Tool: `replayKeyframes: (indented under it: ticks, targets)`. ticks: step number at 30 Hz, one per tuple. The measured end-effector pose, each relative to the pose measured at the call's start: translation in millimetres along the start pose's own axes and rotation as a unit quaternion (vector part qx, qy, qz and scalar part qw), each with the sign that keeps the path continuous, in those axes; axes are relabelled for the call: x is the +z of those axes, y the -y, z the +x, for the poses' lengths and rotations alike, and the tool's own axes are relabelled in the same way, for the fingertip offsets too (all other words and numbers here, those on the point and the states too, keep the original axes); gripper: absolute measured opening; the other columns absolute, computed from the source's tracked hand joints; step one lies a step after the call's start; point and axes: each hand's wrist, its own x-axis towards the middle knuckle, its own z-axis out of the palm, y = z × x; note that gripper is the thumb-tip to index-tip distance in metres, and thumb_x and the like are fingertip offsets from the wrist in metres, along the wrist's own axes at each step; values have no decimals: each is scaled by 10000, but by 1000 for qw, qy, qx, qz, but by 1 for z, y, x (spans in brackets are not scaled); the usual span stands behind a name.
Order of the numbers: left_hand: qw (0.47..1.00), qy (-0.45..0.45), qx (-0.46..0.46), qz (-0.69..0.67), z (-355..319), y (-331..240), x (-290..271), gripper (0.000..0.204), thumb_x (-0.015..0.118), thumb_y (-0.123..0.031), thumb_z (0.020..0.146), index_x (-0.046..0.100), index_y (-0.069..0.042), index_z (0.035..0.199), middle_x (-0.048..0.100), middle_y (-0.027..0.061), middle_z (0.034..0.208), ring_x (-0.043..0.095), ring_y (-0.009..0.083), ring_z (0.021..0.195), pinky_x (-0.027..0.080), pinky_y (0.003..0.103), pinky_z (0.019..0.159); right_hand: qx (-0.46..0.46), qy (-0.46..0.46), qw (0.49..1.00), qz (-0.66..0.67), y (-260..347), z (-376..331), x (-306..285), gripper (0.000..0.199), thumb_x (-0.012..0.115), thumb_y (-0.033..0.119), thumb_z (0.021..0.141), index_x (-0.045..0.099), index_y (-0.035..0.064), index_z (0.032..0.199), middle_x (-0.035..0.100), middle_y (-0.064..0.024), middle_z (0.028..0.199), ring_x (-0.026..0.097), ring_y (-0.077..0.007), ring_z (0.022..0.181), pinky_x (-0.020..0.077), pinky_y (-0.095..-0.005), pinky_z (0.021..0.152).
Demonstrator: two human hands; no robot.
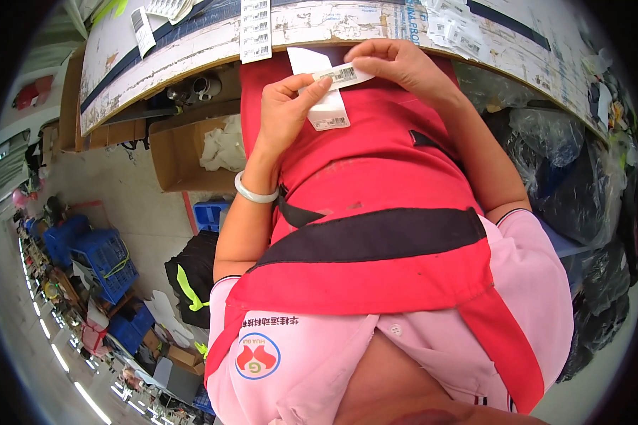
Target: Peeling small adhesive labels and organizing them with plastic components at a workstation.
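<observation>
Worn tabletop [191, 53] edge ahead. Left hand [283, 113] pinches white card [327, 106]; right hand [397, 64] pinches barcode sticker [344, 74] over it. Likely mid-labelling; next needs square alignment, firm press.

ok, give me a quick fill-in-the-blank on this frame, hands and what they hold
1. The left hand and right hand pinch a small white ____ strip between them.
2. Behind the strip, the left hand holds a white card tag; the apron beneath is ____.
3. The left wrist wears a pale ____.
4. The cardboard box under the worktable lies to the person's ____.

Missing words: label; red; bangle; left
</observation>
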Motion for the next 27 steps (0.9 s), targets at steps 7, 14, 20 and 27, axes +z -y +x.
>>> replayKeyframes:
  ticks: [7, 14, 20, 27]
  targets:
    - [980, 69, -19, 183, 12, -1, 12, 188, 735, -153, 940, 772, 22, 997, 740, 20, 892, 634, 64, 804, 501, 223, 706, -35, -128, 990, -51, -1, -17, -26, 180, 706, 165, 962, 712, 2, 1037, 686, 9, 919, 613, -44, 836, 508, -199, 775]
    - [988, 20, 26, 152, 60, -46, -25, 205, 675, -108, 985, 749, -21, 1156, 734, 14, 1015, 626, 56, 853, 498, 206, 750, -55, -360, 911, -194, -13, -59, -138, 182, 713, 173, 952, 719, 7, 1028, 672, 29, 836, 597, -51, 751, 489, -212, 712]
    - [951, 1, 72, 299, 139, -64, -70, 310, 686, -158, 980, 695, -31, 1263, 698, 82, 1154, 619, 113, 995, 487, 253, 864, -49, -456, 797, -394, -22, -60, -147, 298, 765, 252, 860, 723, 71, 1094, 696, -70, 1022, 643, -219, 873, 522, -342, 794]
    - [717, -119, 301, 618, 156, -67, -36, 484, 781, -205, 867, 650, -80, 1316, 489, 257, 1450, 496, 405, 1317, 399, 477, 1094, -78, -416, 748, -511, -20, -86, -150, 382, 800, 262, 821, 701, 80, 1141, 662, -106, 1150, 591, -331, 1087, 479, -419, 962]
